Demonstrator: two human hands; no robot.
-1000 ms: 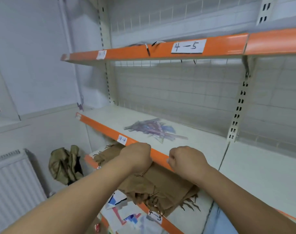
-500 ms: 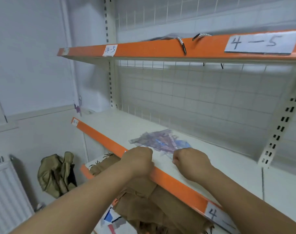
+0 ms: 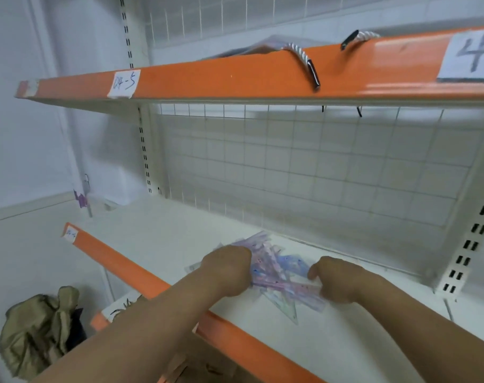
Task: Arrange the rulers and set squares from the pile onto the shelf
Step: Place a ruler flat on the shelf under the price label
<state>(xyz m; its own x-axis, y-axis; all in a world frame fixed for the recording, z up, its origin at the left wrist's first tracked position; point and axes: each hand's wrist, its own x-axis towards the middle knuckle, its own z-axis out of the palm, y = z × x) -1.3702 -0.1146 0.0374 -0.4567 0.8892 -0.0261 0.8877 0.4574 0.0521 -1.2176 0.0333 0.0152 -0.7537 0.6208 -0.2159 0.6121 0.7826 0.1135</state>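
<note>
- both forearms reach in over the orange front lip of the shelf (image 3: 332, 341), which is how the hands get at things lying well back from the edge.
- the left hand (image 3: 227, 269) has its knuckles toward the camera and its fingers curled in against the left side of the pile (image 3: 279, 275). the fingertips are hidden, but it looks to be gripping the pile there.
- the right hand (image 3: 341, 280) is curled the same way at the pile's right end, thumb tucked in toward the rulers. i judge that it is gripping too, so the heap is bracketed from both sides.
- the pile lies flat on the shelf between the hands, a jumble of translucent pink, purple and blue strips crossing at odd angles.
- one clear set square (image 3: 283, 308) pokes its corner toward the front lip.
- judged from this, nothing is sorted yet: a hold on both sides suits gathering or squaring up slippery flat pieces before laying them out.
- behind, a wire grid (image 3: 318, 167) backs the shelf and would stop things sliding off the rear.
- above, an upper shelf (image 3: 235, 76) carries a rope handle (image 3: 301, 55) hanging over its edge.
</note>
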